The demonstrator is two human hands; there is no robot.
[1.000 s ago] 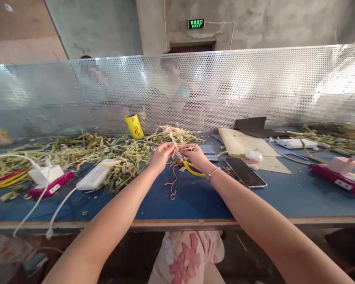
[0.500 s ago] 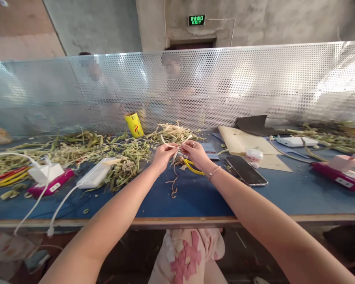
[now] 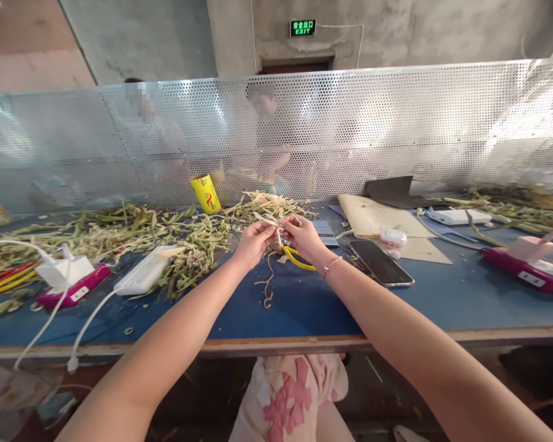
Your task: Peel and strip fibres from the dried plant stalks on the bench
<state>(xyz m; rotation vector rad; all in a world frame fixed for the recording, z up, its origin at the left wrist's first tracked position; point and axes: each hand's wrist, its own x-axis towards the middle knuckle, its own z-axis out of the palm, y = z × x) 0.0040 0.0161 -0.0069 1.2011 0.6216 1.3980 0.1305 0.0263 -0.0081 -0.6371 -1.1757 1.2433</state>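
Observation:
My left hand (image 3: 252, 241) and my right hand (image 3: 303, 236) meet over the middle of the blue table (image 3: 304, 304). Both pinch the same pale plant stem (image 3: 270, 220), whose brown stringy roots (image 3: 268, 283) dangle to the tabletop. The fingers of both hands are closed on its husk. Yellow-handled scissors (image 3: 299, 261) lie just under my right hand. A pile of pale peeled strips (image 3: 267, 205) sits right behind the hands.
Green stems and husks (image 3: 120, 236) cover the left half. A white power bank (image 3: 141, 277), pink scale (image 3: 71, 288), yellow roll (image 3: 205, 193), phone (image 3: 380, 263), cardboard sheet (image 3: 378, 221) and second pink scale (image 3: 529, 270) lie around. A perforated metal screen (image 3: 396, 129) backs the table; people sit behind it.
Both hands stayed together at the stem. A pale strip that stuck upward between the fingers now lies flatter toward the left, and the view has tilted slightly.

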